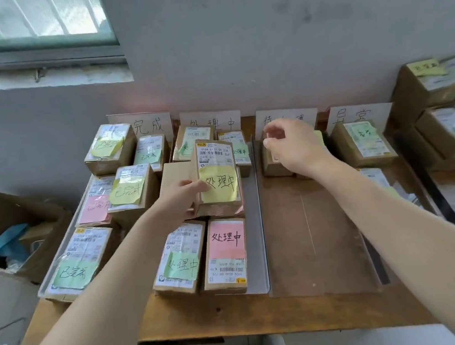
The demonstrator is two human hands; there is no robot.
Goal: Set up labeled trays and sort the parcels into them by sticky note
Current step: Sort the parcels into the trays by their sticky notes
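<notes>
The left hand [179, 199] grips a brown parcel [217, 173] by its left edge, thumb pressed on the corner of its yellow sticky note [219, 185], which reads 处理中. The parcel is over the middle of the second tray [261, 254], and seems to sit on top of the boxes under it.

Nearest me on the table [240, 321], two parcels lie side by side at that tray's front: one with a pink note [225, 256], one with a green note [180, 259], both marked the same way. To their right, the third tray [309, 234] is mostly bare.

Farther back the right hand [292, 146] hovers over a small box [274, 163] at the third tray's far end, fingers loosely curled and, as far as I can see, holding nothing. Behind the second tray stands its white label card [211, 121]; away to the right is a pile of unsorted parcels [445, 120].

The worry I see is the thumb. If it drags as the hand lets go, it could lift or crumple the note. The second tray is also crowded, so a parcel left perched on others may slide or cover their notes.
</notes>
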